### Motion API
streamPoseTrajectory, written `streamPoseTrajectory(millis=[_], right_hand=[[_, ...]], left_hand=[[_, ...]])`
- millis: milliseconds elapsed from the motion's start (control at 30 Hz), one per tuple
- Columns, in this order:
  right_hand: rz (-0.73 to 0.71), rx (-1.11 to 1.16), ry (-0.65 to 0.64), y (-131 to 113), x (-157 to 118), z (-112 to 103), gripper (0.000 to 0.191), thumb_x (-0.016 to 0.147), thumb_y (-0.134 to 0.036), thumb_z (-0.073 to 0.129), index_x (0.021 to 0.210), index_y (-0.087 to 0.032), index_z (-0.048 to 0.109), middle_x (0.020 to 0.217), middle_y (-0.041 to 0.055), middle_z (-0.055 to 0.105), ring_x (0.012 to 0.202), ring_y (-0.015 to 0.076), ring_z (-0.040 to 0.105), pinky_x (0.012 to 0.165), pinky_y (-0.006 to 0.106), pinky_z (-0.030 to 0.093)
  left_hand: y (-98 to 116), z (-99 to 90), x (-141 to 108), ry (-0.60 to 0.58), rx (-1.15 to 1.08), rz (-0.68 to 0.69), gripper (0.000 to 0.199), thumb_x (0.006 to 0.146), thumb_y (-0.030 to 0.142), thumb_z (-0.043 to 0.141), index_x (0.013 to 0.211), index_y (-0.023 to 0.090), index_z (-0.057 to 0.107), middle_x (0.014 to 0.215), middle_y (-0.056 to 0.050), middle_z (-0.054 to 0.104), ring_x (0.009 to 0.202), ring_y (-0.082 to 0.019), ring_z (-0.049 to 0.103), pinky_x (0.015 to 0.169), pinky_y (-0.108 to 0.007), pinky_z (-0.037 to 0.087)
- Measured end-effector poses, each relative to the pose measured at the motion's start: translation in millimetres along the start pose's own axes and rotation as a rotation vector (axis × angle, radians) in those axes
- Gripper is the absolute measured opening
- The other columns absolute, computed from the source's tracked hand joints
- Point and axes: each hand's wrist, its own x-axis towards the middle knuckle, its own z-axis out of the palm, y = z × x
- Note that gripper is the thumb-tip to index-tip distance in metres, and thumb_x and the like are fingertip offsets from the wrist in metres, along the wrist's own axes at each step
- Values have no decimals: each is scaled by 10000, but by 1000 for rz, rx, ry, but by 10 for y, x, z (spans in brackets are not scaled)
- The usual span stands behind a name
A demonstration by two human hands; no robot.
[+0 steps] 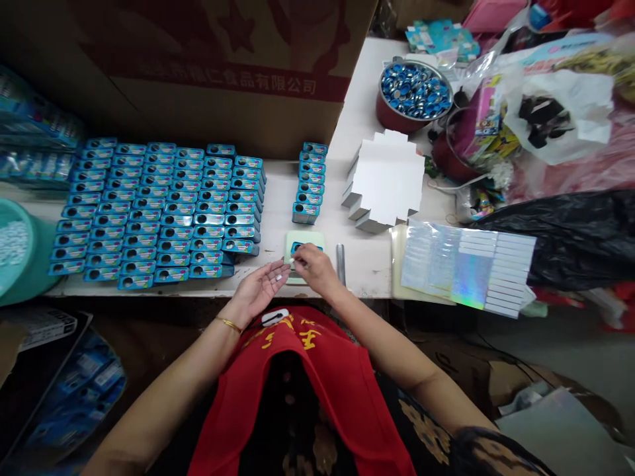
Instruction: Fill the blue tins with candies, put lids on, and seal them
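Note:
My left hand is palm up at the table's front edge, fingers loosely spread, with small white pieces lying on it. Pinched together, the fingers of my right hand hold a small white piece just above the left fingertips. Beneath my right hand is a pale green scale-like tray, and on it lies a blue box, partly hidden by the hand. A metal strip lies just right of the tray.
Stacked blue boxes fill the left; a short row stands behind the tray. Rightward are white card blanks, a pot of blue-and-silver caps and shiny sticker sheets. A green basin sits far left, a large carton behind.

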Motion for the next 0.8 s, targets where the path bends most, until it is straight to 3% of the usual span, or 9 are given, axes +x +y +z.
streamPoseTrajectory(millis=[133, 333, 433, 533, 600, 733, 800], right_hand=[[126, -128, -33, 193, 153, -90, 193, 742, -75, 504, 859, -164, 629, 880, 55, 591, 797, 152, 564, 749, 269, 451], [88, -90, 20, 235, 90, -92, 215, 820, -122, 453, 947, -179, 617, 942, 52, 628, 895, 156, 571, 821, 283, 439], [-42, -78, -25, 54, -83, 3, 213, 844, -156, 445, 984, -162, 605, 960, 66, 626, 911, 158, 559, 822, 275, 440], [-261, -181, -246, -169, -236, 192, 226, 836, -171, 473, 1027, -168, 593, 992, 73, 614, 891, 178, 535, 807, 287, 441], [-335, -266, -349, -257, -285, 300, 206, 832, -156, 470, 985, -173, 606, 950, 76, 614, 843, 190, 521, 782, 300, 441], [-395, -181, -398, -227, -298, 290, 168, 845, -154, 460, 794, -153, 619, 817, 77, 613, 785, 182, 521, 749, 302, 435], [-309, 6, -334, -138, -305, 165, 160, 848, -178, 477, 778, -159, 620, 798, 61, 621, 779, 156, 538, 742, 286, 436]], left_hand=[[6, -25, 34, 12, 65, 37, 207, 786, 63, 461, 900, 35, 632, 933, -170, 667, 956, -213, 611, 878, -319, 470], [23, -75, -13, 25, 53, 54, 226, 783, 71, 465, 941, 58, 626, 1018, -170, 648, 982, -217, 602, 881, -339, 471], [10, -95, -59, 31, 29, 30, 212, 804, 101, 463, 926, 60, 631, 980, -159, 658, 928, -201, 619, 842, -320, 488], [-52, -153, -108, 57, -7, -6, 213, 831, 117, 434, 878, 77, 639, 854, -112, 674, 782, -143, 634, 743, -249, 509], [-94, -194, -142, 73, -38, -27, 222, 843, 131, 421, 876, 84, 636, 800, -94, 669, 708, -123, 626, 681, -221, 507], [-107, -203, -216, 0, -77, -97, 253, 856, 198, 417, 981, 87, 606, 886, -132, 659, 795, -168, 632, 753, -304, 503], [-77, -189, -258, -50, -77, -129, 269, 860, 226, 414, 1017, 101, 592, 986, -155, 642, 909, -210, 617, 819, -380, 483]])
